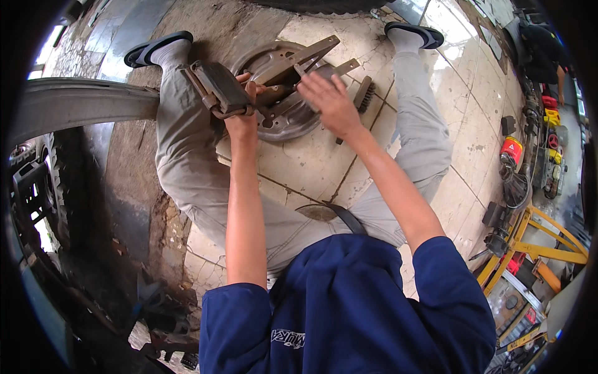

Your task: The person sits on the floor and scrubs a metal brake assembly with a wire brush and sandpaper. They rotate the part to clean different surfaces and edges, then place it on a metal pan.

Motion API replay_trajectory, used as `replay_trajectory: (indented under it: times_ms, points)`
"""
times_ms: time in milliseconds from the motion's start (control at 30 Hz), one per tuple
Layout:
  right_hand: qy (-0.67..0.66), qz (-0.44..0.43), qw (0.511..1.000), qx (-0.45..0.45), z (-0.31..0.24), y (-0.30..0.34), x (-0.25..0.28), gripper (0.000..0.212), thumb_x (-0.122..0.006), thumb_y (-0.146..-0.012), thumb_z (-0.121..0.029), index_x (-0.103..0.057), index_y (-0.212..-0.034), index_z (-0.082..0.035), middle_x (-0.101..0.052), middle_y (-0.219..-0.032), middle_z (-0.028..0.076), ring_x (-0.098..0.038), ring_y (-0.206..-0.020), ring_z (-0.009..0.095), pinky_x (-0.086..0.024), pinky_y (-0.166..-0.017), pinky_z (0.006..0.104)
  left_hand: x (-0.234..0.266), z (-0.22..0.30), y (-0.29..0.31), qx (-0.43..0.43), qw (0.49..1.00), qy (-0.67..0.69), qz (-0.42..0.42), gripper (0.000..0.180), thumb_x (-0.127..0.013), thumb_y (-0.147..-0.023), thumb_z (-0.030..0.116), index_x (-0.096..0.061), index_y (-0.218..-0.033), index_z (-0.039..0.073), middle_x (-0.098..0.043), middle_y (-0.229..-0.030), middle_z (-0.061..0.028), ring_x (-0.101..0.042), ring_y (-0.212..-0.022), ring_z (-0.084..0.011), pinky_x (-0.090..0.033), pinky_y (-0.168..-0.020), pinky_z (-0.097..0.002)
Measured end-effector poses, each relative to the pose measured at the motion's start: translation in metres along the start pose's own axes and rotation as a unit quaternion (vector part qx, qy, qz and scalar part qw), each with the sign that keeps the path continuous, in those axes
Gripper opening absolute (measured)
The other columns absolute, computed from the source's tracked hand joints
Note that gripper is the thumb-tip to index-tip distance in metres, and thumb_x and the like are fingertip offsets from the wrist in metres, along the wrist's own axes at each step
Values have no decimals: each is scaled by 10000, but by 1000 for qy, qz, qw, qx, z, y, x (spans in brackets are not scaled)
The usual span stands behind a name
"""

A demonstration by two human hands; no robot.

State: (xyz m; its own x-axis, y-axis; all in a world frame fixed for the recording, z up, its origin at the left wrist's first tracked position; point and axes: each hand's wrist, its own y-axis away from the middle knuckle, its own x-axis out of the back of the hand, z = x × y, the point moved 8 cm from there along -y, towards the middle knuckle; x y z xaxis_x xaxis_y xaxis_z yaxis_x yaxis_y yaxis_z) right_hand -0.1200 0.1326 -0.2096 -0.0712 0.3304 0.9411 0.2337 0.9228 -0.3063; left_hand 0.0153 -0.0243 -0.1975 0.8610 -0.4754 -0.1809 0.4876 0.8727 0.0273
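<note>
My left hand (243, 118) is palm up under a dark, worn brake shoe (225, 88), its fingers closed around the inner edge. Beyond and beside it, a round rusty brake backing plate (293, 121) lies on the tiles between my legs. Flat metal bars (311, 55) angle out over that plate. Above its right side hovers my right hand (330, 103), fingers stretched and slightly blurred, near the bars; nothing shows in its grasp. Right of the plate rests a wire brush (363, 95), partly hidden by my right hand.
My outstretched legs flank the work. A grey metal beam (87, 106) reaches in from the left, near a tyre (56, 187). At right are a red can (512, 149), a yellow metal frame (542, 249) and scattered tools. Another person (542, 53) is at the upper right.
</note>
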Motion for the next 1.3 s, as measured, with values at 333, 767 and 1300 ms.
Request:
replay_trajectory:
  times_ms: [333, 767, 1300]
  points:
    - [-91, -3, 996, -18, -38, -5, -12, 593, -504, -826, 31, -564, -1384, -160, -491, -1491, 25, -401, -1413, 197, -226, -1186, 508, -2, -3, -7, -25, 1000, 13, -5, 306, -602, -996, 163, -547, -1206, -52, -656, -876, -76, -645, -917, -185, -474, -925, -335]
    - [-8, 82, 978, -193, 22, -3, -13, 585, -491, -854, 46, -557, -1402, -147, -492, -1491, 18, -378, -1424, 196, -176, -1207, 489, -2, -14, -10, -13, 998, 69, 5, 197, -607, -996, 155, -578, -1115, 0, -636, -842, -47, -643, -876, -175, -474, -901, -334]
    - [-32, 73, 965, -251, 23, -6, -9, 536, -519, -868, 4, -556, -1386, -130, -490, -1478, 29, -380, -1416, 216, -216, -1183, 495, -4, -15, -8, -11, 995, 101, -5, 134, -608, -990, 134, -546, -933, 29, -623, -875, -79, -627, -907, -208, -469, -935, -366]
